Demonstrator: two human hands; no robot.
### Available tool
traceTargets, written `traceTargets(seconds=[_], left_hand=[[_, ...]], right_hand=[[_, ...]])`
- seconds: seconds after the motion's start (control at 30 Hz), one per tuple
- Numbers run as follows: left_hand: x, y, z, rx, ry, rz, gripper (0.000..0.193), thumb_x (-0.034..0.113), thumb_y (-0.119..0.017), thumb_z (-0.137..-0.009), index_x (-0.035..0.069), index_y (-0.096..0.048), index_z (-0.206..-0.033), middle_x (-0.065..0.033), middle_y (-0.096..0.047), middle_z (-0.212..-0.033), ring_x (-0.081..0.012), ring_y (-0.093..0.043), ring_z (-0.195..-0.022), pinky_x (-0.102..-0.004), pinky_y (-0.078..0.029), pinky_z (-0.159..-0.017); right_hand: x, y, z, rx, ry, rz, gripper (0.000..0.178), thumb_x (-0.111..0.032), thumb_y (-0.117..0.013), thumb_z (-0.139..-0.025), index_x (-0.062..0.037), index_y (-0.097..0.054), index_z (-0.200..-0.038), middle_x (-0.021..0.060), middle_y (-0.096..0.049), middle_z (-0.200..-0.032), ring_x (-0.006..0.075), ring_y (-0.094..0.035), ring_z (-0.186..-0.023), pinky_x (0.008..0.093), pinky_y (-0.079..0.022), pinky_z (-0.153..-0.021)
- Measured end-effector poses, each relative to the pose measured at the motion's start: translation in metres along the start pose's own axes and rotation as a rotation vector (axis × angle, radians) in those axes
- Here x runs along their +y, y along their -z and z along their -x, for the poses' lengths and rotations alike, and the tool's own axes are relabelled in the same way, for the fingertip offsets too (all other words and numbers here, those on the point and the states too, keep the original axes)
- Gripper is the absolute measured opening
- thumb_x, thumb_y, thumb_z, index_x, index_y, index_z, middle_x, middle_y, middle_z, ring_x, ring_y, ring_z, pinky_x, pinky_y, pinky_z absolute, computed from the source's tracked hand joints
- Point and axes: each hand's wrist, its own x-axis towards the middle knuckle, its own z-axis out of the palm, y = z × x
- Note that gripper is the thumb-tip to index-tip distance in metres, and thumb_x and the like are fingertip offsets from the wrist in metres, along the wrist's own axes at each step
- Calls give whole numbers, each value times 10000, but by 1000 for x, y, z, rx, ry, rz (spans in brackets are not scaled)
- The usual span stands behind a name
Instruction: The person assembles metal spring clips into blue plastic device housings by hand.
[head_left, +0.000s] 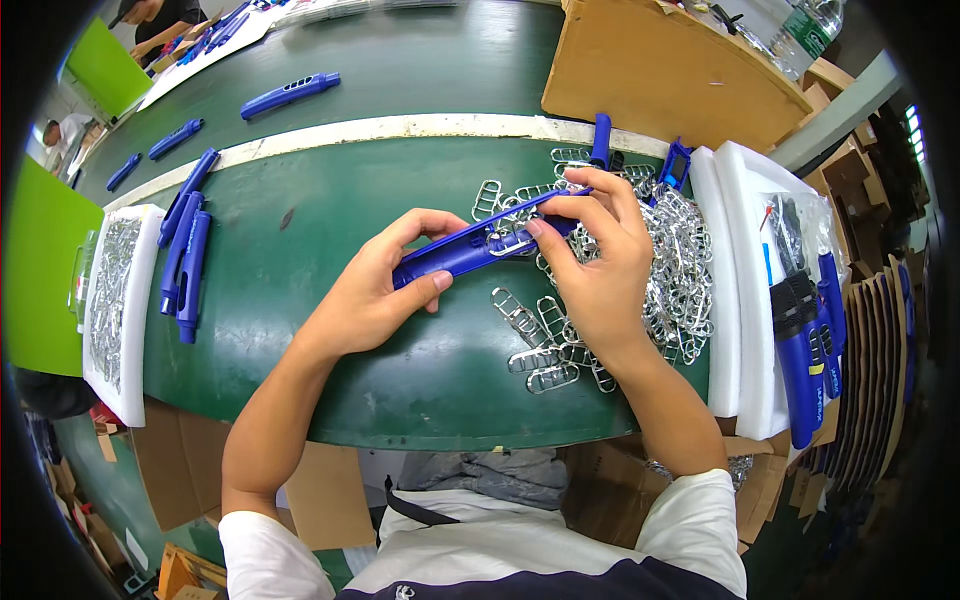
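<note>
The person's left hand (pixel 375 290) is wrapped around the near end of a long blue plastic handle (pixel 480 245), thumb underneath and fingers over the top, holding it just above the green desk (pixel 300 260). The right hand (pixel 595 250) pinches a small silver metal clip (pixel 510 238) against the handle's middle, forefinger and thumb pressing it onto the blue body. Right behind and beside that hand lies a heap of loose metal clips (pixel 680 270), with several strays (pixel 540 350) scattered nearer the desk's front edge. A row of blue handles (pixel 185 260) rests to the left, beside a white foam tray (pixel 115 300) of more metal parts; another white foam tray (pixel 755 290) on the right carries darker blue tools.

From where I stand, the risk seems to be the clip going on crooked, since the handle is gripped only at one end and could twist under the pressing thumb. The strays near the edge could also be nudged off by a forearm.
</note>
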Motion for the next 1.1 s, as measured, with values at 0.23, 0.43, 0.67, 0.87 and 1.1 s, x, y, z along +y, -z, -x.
traceTargets(seconds=[0.23, 0.43, 0.67, 0.87, 1.1], left_hand=[[-9, 0, -2, 0, 10, 62, 410, -4, -646, -967, -14, -533, -1360, -70, -622, -1158, -98, -623, -811, -252, -527, -730], [-6, 0, -2, -32, 11, 27, 327, 38, -636, -990, -30, -582, -1305, -54, -641, -1062, -93, -608, -784, -250, -522, -703], [-1, 8, -1, -176, 77, -293, 236, 126, -617, -1034, 12, -655, -1238, -17, -623, -791, -88, -538, -628, -265, -449, -582], [-4, 3, -1, -150, -31, -364, 241, 109, -628, -1015, -7, -654, -1225, -65, -606, -705, -126, -551, -585, -302, -448, -579], [-8, 3, -2, -146, -102, -407, 237, 72, -638, -985, -20, -668, -1201, -125, -657, -760, -200, -602, -626, -338, -487, -639]], right_hand=[[2, -1, 4, -99, -10, 119, 188, -73, -863, -795, -13, -760, -940, 174, -661, -1278, 310, -696, -1032, 392, -555, -916], [-2, 4, -2, -198, -44, -107, 123, -22, -816, -826, -7, -753, -930, 171, -697, -1225, 281, -726, -977, 370, -578, -865], [-7, 3, -1, -239, 77, -19, 99, -9, -802, -807, -17, -744, -887, 143, -713, -1215, 314, -695, -1017, 406, -559, -860], [-8, 1, 2, -268, 132, 47, 110, -36, -812, -776, -22, -711, -818, 118, -677, -1235, 322, -671, -1066, 448, -507, -937], [-8, 0, 3, -327, 80, -4, 125, -1, -808, -771, -5, -686, -798, 117, -667, -1232, 300, -686, -1065, 435, -519, -918]])
